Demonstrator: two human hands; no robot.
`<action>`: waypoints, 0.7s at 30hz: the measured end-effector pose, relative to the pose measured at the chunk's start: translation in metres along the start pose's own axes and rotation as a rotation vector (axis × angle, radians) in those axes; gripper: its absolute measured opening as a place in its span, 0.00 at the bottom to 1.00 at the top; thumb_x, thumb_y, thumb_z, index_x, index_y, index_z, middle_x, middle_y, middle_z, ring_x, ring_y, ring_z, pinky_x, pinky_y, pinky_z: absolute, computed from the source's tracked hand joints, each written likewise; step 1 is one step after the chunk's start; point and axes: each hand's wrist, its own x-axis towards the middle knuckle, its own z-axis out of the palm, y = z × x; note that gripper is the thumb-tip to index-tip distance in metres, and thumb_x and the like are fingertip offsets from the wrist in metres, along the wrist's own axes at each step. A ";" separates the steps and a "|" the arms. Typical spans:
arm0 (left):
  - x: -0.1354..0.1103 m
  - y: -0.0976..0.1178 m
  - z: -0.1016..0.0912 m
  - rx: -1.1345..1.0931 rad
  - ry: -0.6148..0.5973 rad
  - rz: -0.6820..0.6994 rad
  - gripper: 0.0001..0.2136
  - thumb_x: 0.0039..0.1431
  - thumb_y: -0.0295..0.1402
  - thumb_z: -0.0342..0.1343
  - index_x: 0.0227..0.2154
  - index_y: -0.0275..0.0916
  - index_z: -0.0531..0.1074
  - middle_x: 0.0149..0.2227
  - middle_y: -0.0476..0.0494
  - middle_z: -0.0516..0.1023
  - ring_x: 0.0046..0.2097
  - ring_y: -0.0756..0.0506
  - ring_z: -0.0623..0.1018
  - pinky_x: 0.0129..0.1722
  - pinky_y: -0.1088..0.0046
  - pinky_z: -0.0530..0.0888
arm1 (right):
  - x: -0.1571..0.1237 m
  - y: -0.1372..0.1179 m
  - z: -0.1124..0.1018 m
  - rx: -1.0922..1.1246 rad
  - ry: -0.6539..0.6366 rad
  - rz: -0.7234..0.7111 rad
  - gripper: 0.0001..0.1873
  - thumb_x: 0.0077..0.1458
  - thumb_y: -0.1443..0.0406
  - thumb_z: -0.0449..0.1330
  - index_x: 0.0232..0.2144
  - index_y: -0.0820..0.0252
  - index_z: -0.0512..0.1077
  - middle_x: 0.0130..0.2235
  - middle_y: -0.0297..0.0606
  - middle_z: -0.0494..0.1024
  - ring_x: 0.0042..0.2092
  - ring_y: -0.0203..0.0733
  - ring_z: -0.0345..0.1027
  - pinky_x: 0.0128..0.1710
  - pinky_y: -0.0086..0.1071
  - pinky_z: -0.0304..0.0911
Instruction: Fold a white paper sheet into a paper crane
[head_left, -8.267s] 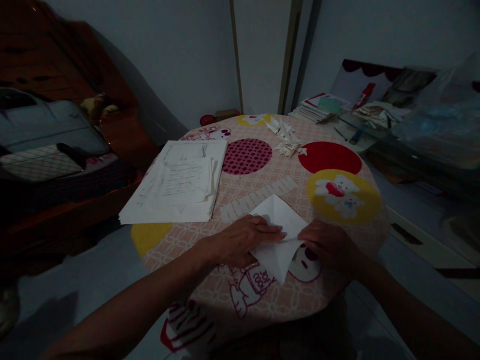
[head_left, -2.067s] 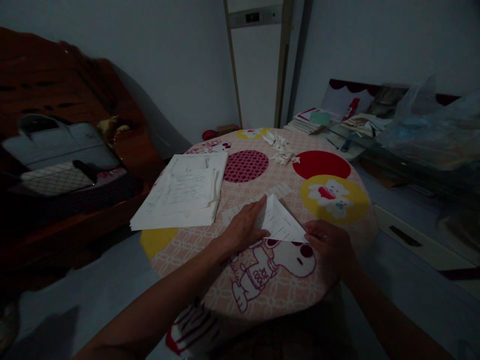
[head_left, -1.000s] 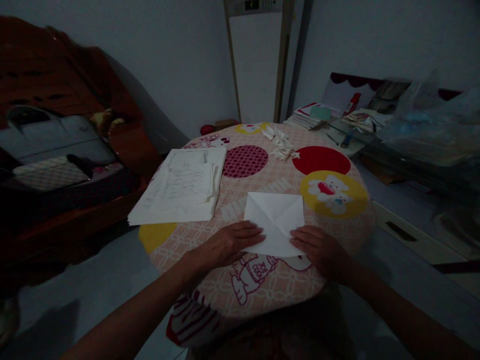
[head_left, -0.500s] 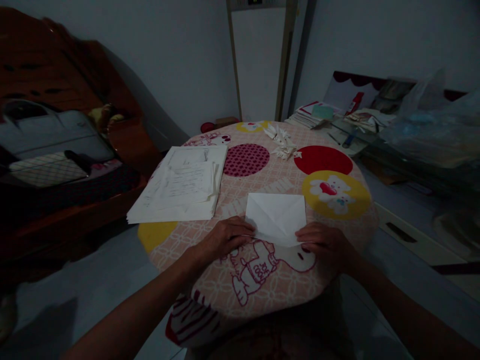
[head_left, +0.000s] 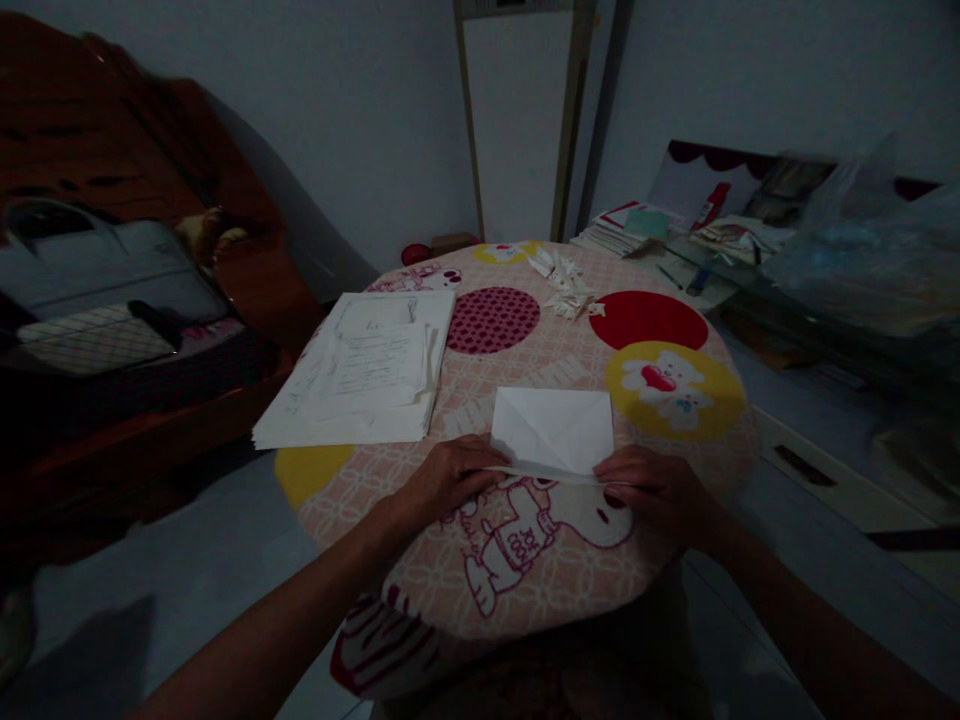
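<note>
A sheet of white paper [head_left: 553, 425] with diagonal creases lies on the patterned tablecloth [head_left: 525, 600] in front of me. Its near edge is turned up in a narrow fold. My left hand [head_left: 461, 470] pinches the left end of that edge, fingers closed. At the right end, my right hand [head_left: 651, 488] grips the same edge between thumb and fingers. Both hands rest low at the table.
A stack of papers [head_left: 360, 375] with writing lies on the left of the table. Folded white paper pieces [head_left: 566, 290] sit at the back. To the right stands a glass-topped stand [head_left: 750, 285] with plastic bags [head_left: 862, 250]; a wooden bench [head_left: 247, 250] is at left.
The near edge of the paper, loosely bowed before, is now a straighter, narrower fold. Both hands have stayed almost in place.
</note>
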 end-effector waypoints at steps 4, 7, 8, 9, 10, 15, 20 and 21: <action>0.000 -0.001 -0.001 -0.066 -0.024 -0.007 0.09 0.63 0.34 0.55 0.41 0.39 0.79 0.40 0.41 0.81 0.44 0.46 0.78 0.47 0.68 0.74 | 0.001 0.002 0.001 -0.009 0.008 -0.014 0.07 0.57 0.64 0.61 0.37 0.50 0.79 0.39 0.37 0.82 0.42 0.42 0.75 0.42 0.37 0.71; -0.001 0.004 -0.003 -0.101 -0.033 -0.056 0.10 0.63 0.33 0.55 0.42 0.38 0.78 0.39 0.41 0.81 0.43 0.46 0.78 0.45 0.69 0.73 | 0.001 -0.001 -0.002 0.009 0.002 0.022 0.07 0.58 0.63 0.60 0.34 0.52 0.80 0.37 0.37 0.82 0.42 0.42 0.75 0.43 0.36 0.71; -0.002 0.007 -0.004 -0.112 -0.037 -0.082 0.10 0.62 0.34 0.55 0.41 0.38 0.79 0.38 0.41 0.81 0.42 0.46 0.78 0.44 0.69 0.73 | 0.001 -0.003 -0.004 0.016 -0.012 0.044 0.08 0.58 0.62 0.60 0.32 0.53 0.79 0.37 0.37 0.82 0.42 0.41 0.75 0.43 0.35 0.70; -0.004 0.011 -0.004 -0.129 -0.039 -0.120 0.10 0.62 0.34 0.55 0.40 0.37 0.79 0.37 0.41 0.81 0.40 0.46 0.78 0.42 0.70 0.73 | 0.001 -0.006 -0.006 0.021 -0.035 0.073 0.08 0.59 0.62 0.60 0.31 0.54 0.79 0.36 0.37 0.82 0.41 0.41 0.75 0.42 0.35 0.69; -0.005 0.015 -0.004 -0.156 -0.044 -0.168 0.10 0.62 0.35 0.55 0.37 0.36 0.79 0.35 0.42 0.80 0.37 0.46 0.77 0.38 0.72 0.73 | 0.001 -0.010 -0.008 0.022 -0.060 0.108 0.09 0.59 0.61 0.59 0.30 0.55 0.79 0.35 0.37 0.82 0.40 0.41 0.75 0.41 0.34 0.69; -0.003 0.024 0.007 -0.461 0.054 -0.479 0.15 0.61 0.42 0.54 0.29 0.33 0.74 0.22 0.48 0.72 0.22 0.53 0.68 0.20 0.79 0.62 | 0.013 -0.021 -0.005 -0.071 0.011 0.347 0.12 0.58 0.61 0.55 0.28 0.58 0.76 0.27 0.33 0.79 0.29 0.38 0.72 0.28 0.29 0.65; 0.014 0.019 0.013 -0.549 0.145 -0.445 0.15 0.60 0.43 0.56 0.37 0.34 0.74 0.28 0.46 0.77 0.27 0.50 0.74 0.26 0.76 0.71 | 0.025 -0.010 0.003 -0.078 0.078 0.334 0.09 0.56 0.62 0.59 0.35 0.58 0.77 0.33 0.36 0.80 0.33 0.40 0.74 0.33 0.32 0.68; 0.016 0.018 0.012 -0.499 0.084 -0.366 0.15 0.59 0.42 0.58 0.41 0.35 0.75 0.33 0.43 0.79 0.32 0.48 0.77 0.31 0.73 0.74 | 0.024 -0.007 0.003 -0.066 0.034 0.268 0.09 0.55 0.61 0.61 0.36 0.57 0.78 0.35 0.38 0.81 0.36 0.41 0.74 0.36 0.34 0.69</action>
